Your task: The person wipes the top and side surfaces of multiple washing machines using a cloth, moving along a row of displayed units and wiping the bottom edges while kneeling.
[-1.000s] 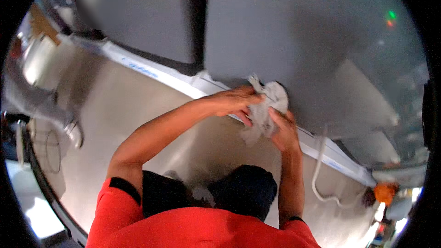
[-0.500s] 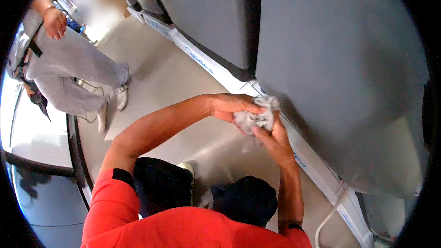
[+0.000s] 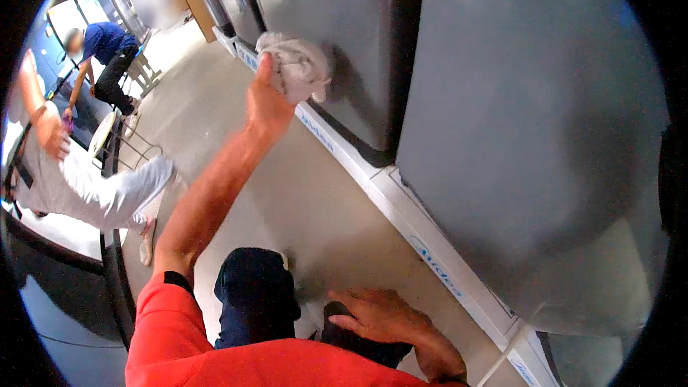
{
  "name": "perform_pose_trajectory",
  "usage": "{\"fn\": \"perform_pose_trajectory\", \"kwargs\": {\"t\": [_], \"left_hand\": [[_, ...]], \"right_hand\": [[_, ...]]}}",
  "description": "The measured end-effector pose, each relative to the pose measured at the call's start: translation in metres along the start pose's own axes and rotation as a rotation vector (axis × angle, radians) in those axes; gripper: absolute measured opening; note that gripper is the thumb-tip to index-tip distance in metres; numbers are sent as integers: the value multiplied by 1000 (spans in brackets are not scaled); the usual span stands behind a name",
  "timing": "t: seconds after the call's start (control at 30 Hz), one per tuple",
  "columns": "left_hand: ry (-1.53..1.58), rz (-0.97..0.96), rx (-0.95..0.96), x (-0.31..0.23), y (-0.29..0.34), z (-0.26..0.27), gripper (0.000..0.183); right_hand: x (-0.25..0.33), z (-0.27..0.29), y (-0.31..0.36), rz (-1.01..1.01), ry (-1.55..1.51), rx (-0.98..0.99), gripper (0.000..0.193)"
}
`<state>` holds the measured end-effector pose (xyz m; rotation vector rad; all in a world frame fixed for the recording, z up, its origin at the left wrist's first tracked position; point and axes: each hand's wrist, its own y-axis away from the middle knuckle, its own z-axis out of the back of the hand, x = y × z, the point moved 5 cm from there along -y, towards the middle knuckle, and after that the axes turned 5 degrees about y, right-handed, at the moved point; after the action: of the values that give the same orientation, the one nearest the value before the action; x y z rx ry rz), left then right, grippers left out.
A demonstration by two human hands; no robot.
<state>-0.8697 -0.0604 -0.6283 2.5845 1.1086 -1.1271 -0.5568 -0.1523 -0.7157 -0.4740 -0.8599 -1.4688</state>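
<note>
My left hand (image 3: 269, 104) is stretched far forward, closed on a crumpled whitish cloth (image 3: 299, 68). The cloth is up against the lower part of a glossy dark grey panel (image 3: 344, 0), and my thumb lies over its near side. My right hand (image 3: 383, 315) hangs low at my right knee with its fingers loosely extended and nothing in them. Whether it touches the knee, I cannot tell.
A larger grey panel (image 3: 516, 136) stands close on the right. Below the panels runs a white base strip (image 3: 430, 254) with blue print. At left are a person in light grey trousers (image 3: 107, 190) and, farther back, a bending person in dark blue (image 3: 107, 43).
Both hands were together on the cloth; now the left carries it forward to the farther panel. My right hand has let go and dropped to my knee. The person at left has shifted.
</note>
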Motion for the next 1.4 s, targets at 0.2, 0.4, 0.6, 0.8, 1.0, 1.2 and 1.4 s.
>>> {"fn": "perform_pose_trajectory", "kwargs": {"t": [0.2, 0.4, 0.6, 0.8, 1.0, 1.2, 1.4], "left_hand": [[-580, -434, 208, -20, -34, -93, 50], [-947, -1570, 285, -83, -56, -224, 56], [-911, -1788, 214, -63, -62, -216, 60], [-1117, -1474, 423, 61, -26, -89, 57], [-1508, -974, 844, 174, 11, 61, 65], [-1272, -423, 873, 166, -13, 174, 55], [-726, -454, -109, 20, -132, 155, 48]], "right_hand": [[-10, -6, 3, -246, 41, -69, 44], [-20, -9, -8, -436, -34, -70, 55], [-31, 1, -26, -588, -58, -196, 44], [-31, 0, -32, -808, -12, -175, 43], [-31, -3, -33, -863, 34, -195, 43], [-20, -3, -19, -865, -45, -225, 44], [-22, 1, -20, -801, 14, -216, 42]]}}
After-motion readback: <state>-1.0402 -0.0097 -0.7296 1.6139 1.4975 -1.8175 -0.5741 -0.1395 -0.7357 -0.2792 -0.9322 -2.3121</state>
